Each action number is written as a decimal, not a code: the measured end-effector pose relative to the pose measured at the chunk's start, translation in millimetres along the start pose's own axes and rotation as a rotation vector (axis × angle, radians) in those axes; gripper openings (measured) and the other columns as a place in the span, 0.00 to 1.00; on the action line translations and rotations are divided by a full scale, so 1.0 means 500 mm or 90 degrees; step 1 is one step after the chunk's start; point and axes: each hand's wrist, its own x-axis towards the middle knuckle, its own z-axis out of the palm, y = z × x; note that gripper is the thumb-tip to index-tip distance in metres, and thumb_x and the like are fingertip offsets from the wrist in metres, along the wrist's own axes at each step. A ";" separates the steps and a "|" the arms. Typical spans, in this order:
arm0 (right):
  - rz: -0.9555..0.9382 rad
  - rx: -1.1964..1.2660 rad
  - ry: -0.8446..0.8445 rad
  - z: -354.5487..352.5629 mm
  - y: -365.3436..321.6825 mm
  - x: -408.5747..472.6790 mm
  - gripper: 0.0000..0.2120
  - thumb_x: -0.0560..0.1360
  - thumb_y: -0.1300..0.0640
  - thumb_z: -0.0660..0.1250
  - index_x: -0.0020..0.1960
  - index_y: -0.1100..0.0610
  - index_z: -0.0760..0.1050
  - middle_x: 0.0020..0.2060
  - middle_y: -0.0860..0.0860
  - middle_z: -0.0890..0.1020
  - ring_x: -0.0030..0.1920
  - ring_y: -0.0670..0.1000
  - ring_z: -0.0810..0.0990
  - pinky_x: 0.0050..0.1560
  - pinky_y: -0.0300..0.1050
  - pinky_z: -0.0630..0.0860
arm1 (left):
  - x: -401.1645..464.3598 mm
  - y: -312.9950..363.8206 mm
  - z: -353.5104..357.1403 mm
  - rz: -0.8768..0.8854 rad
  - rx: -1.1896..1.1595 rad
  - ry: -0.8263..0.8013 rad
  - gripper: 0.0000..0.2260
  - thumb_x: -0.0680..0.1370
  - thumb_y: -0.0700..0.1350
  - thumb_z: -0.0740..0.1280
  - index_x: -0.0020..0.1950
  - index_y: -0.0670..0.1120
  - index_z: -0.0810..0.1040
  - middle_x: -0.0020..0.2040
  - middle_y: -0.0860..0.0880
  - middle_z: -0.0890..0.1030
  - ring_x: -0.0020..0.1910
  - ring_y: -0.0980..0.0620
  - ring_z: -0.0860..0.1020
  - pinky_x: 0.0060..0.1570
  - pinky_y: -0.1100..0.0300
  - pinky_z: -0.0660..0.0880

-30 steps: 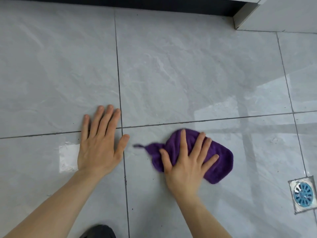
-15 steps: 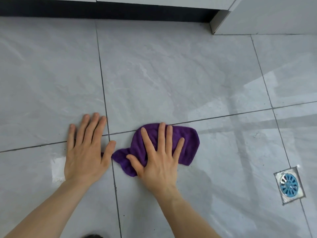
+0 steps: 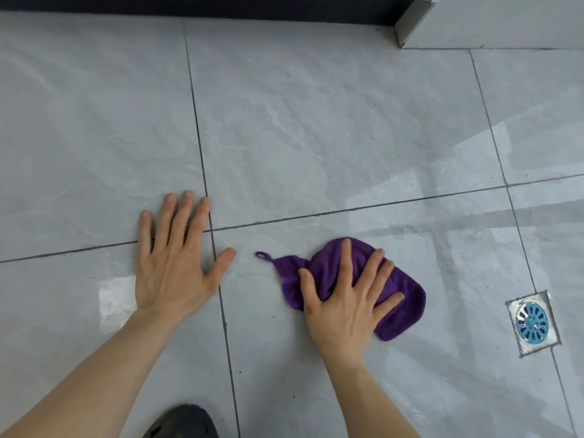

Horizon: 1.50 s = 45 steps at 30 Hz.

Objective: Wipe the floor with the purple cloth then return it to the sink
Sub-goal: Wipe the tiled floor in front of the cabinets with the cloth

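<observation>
Looking down through the head camera, I see my right hand (image 3: 346, 298) pressed flat on the purple cloth (image 3: 401, 298), fingers spread wide apart and laid over its bunched top, thumb resting on the cloth's left part; nothing is pinched, the palm simply bears down. The cloth lies crumpled on the grey tiled floor (image 3: 316, 121), just below the horizontal grout line, with its small hanging loop (image 3: 261, 255) trailing out to the left, clear of both hands. My left hand (image 3: 177, 260) is planted flat on the floor well left of the cloth, four fingers close together and pointing away from me across the grout crossing, thumb splayed out toward the loop without touching it. Beside its wrist sits a pale, shiny patch (image 3: 115, 298) on the tile. Off to the right, apart from the cloth, is a square floor drain (image 3: 532, 322) with a round blue grate. A dark shoe (image 3: 185, 422) shows at the bottom edge. I can read no writing, brand or label on anything.
</observation>
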 end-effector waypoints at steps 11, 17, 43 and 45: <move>0.212 0.157 -0.013 0.029 -0.181 -0.018 0.41 0.75 0.28 0.53 0.81 0.42 0.42 0.81 0.60 0.42 0.79 0.62 0.34 0.71 0.80 0.38 | 0.000 -0.002 0.000 -0.002 -0.041 0.011 0.35 0.79 0.64 0.51 0.83 0.48 0.53 0.84 0.46 0.54 0.83 0.46 0.49 0.79 0.39 0.49; -0.182 0.117 -0.104 0.022 -0.261 -0.077 0.35 0.80 0.36 0.55 0.81 0.44 0.46 0.81 0.60 0.39 0.79 0.62 0.31 0.73 0.76 0.36 | 0.001 -0.012 -0.007 -0.005 -0.185 0.034 0.29 0.82 0.58 0.50 0.82 0.49 0.55 0.83 0.48 0.57 0.83 0.51 0.50 0.80 0.42 0.47; -0.542 0.076 -0.121 -0.071 0.028 0.022 0.30 0.76 0.61 0.68 0.75 0.47 0.68 0.74 0.50 0.73 0.75 0.58 0.67 0.70 0.55 0.71 | -0.121 0.040 -0.080 0.291 -0.133 -0.194 0.37 0.72 0.61 0.66 0.79 0.57 0.61 0.79 0.57 0.63 0.78 0.55 0.62 0.76 0.60 0.58; -0.528 0.067 -0.125 -0.072 0.026 0.013 0.29 0.75 0.62 0.70 0.74 0.47 0.69 0.72 0.50 0.75 0.72 0.58 0.71 0.67 0.54 0.74 | -0.133 0.033 -0.076 0.296 -0.123 -0.212 0.38 0.72 0.57 0.67 0.80 0.57 0.58 0.80 0.58 0.61 0.78 0.55 0.60 0.74 0.58 0.63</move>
